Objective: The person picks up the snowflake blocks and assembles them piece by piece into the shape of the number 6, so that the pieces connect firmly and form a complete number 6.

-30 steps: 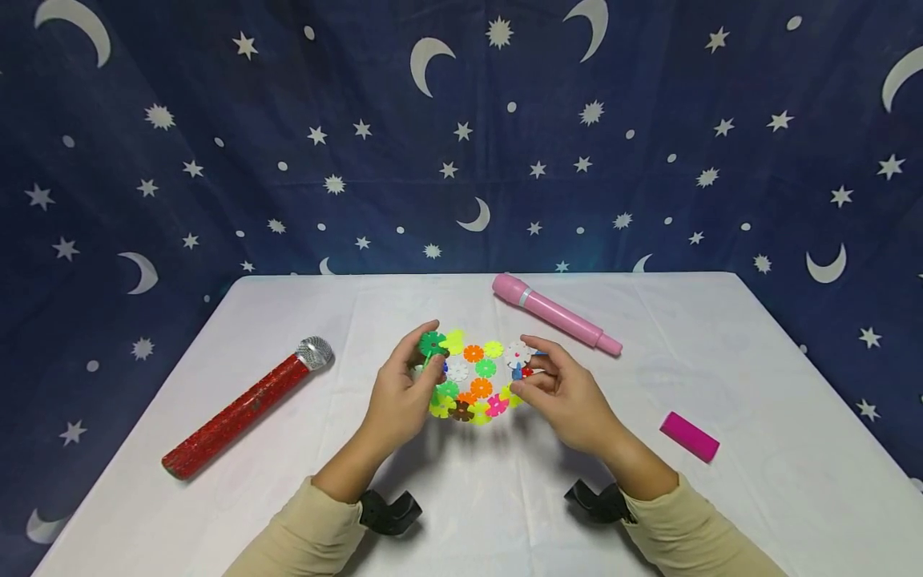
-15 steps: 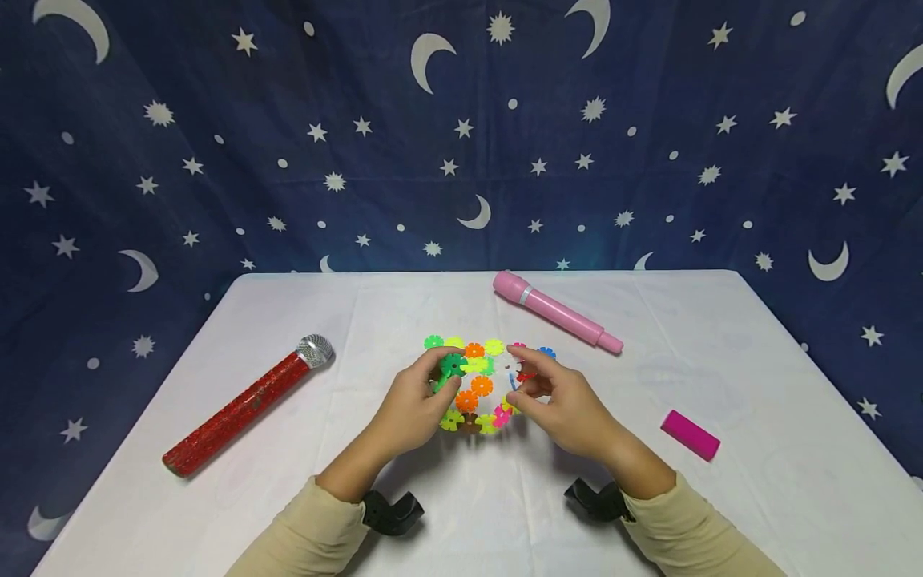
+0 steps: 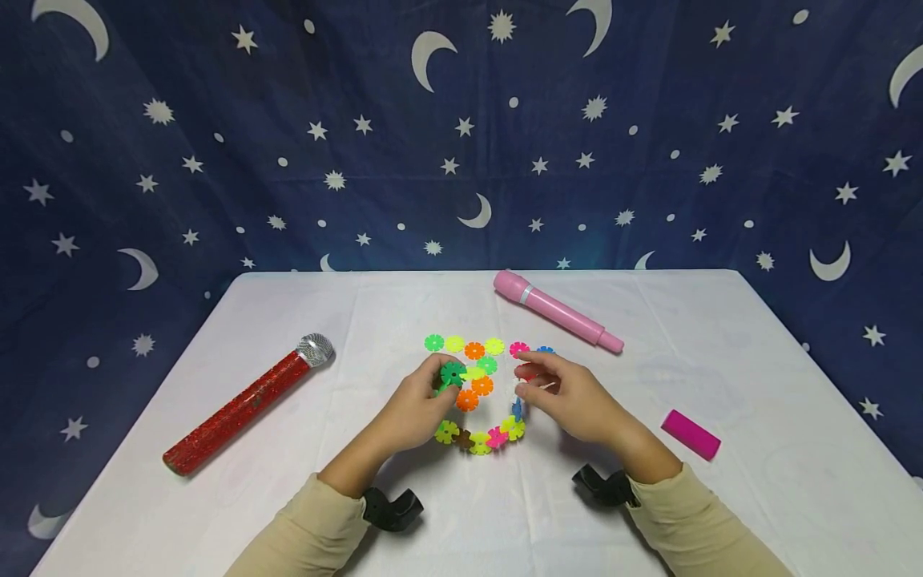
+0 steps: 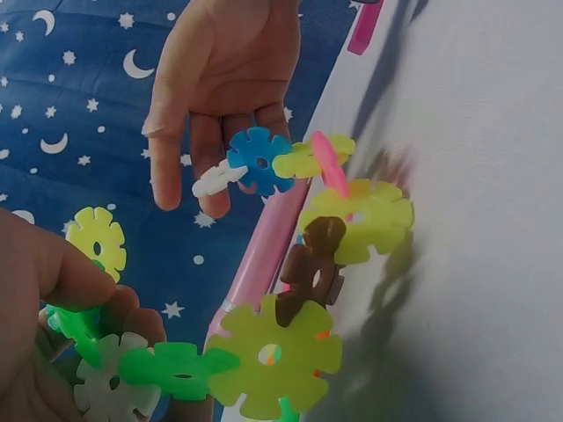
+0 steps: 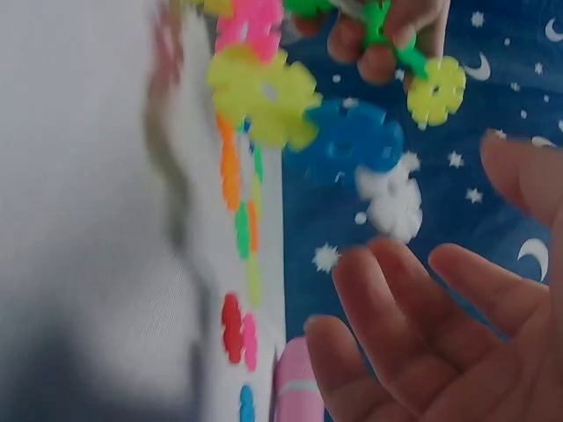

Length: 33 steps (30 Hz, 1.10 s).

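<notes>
A chain of interlocking snowflake discs (image 3: 481, 443) in several colours hangs in a curve above the table. My left hand (image 3: 417, 405) grips its green discs (image 3: 453, 374) between thumb and fingers. A yellow disc (image 4: 98, 243) sticks up past these fingers in the left wrist view. The chain's other end has a blue disc (image 5: 352, 136) and a white disc (image 5: 394, 204). My right hand (image 3: 577, 401) is beside that end, with fingers spread and apart from the white disc in the right wrist view, holding nothing.
Several loose discs (image 3: 482, 385) lie on the white table behind the chain. A red microphone (image 3: 238, 417) with a silver head lies left, a pink microphone (image 3: 558, 312) at the back. A magenta cylinder (image 3: 690, 435) is at right. A starry curtain (image 3: 389, 160) stands behind.
My right hand has let go of the chain's white end and drawn slightly right. The chain's near part has swung lower and toward me. My left hand has moved a little right, still gripping.
</notes>
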Each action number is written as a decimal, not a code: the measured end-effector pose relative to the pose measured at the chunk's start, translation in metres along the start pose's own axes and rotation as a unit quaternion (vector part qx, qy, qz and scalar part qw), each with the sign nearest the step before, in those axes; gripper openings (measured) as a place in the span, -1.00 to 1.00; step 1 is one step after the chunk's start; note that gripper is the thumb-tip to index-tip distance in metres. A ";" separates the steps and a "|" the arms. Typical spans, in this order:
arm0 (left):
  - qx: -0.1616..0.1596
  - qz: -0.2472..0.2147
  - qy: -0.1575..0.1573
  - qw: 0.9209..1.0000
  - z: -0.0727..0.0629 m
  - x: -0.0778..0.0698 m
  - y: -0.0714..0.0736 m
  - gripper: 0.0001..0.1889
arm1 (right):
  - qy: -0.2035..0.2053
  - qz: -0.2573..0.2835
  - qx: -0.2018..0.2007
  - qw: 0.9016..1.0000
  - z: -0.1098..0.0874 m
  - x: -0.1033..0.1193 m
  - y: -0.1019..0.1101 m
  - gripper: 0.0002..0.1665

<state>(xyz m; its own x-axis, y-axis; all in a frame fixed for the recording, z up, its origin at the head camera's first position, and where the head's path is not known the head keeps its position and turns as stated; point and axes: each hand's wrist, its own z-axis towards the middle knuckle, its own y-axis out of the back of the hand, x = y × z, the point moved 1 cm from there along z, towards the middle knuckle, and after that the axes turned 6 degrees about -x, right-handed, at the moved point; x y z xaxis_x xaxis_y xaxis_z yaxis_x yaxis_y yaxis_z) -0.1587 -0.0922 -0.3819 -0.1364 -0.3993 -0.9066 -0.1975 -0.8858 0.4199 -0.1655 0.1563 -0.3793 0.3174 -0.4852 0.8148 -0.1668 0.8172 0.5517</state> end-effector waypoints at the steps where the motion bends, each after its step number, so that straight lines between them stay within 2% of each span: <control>1: 0.002 -0.001 0.001 1.000 0.000 0.000 0.000 -0.76 | -0.004 -0.006 -0.011 1.000 0.001 -0.003 0.001 -0.45; 4: 0.003 0.001 0.002 1.000 0.000 0.001 -0.001 -0.75 | -0.015 -0.050 -0.034 0.998 0.003 -0.011 0.003 -0.54; 6: 0.002 0.004 0.001 1.000 0.000 0.001 -0.001 -0.75 | -0.026 -0.097 -0.028 0.995 0.004 -0.018 0.002 -0.54; 10: 0.006 0.008 -0.004 1.000 0.000 0.001 -0.002 -0.74 | -0.028 -0.181 0.028 0.983 0.005 -0.027 -0.002 -0.43; 12: 0.008 0.011 -0.008 1.000 0.000 0.001 -0.002 -0.74 | -0.026 -0.204 0.045 0.978 0.005 -0.028 -0.003 -0.42; 18: 0.018 0.019 -0.009 1.000 -0.001 0.000 -0.002 -0.67 | 0.000 -0.211 0.030 0.977 0.004 -0.027 -0.005 -0.54; 23: 0.013 0.032 -0.011 0.999 -0.002 -0.001 -0.003 -0.52 | 0.003 -0.232 0.044 0.972 0.002 -0.027 -0.007 -0.51; 30: 0.011 0.031 -0.021 0.999 -0.003 -0.002 -0.005 -0.60 | -0.010 -0.237 0.031 0.971 0.003 -0.026 -0.007 -0.58; 33: 0.012 0.030 -0.023 0.999 -0.003 -0.002 -0.005 -0.62 | -0.018 -0.219 0.017 0.975 0.004 -0.027 -0.005 -0.62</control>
<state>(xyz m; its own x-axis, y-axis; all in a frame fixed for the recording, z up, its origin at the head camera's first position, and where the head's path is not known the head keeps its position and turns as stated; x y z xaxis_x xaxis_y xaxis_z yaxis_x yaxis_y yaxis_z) -0.1547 -0.0883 -0.3824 -0.1928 -0.4402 -0.8770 -0.2111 -0.8542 0.4752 -0.1772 0.1637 -0.4030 0.3325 -0.7970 0.5041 -0.0542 0.5175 0.8540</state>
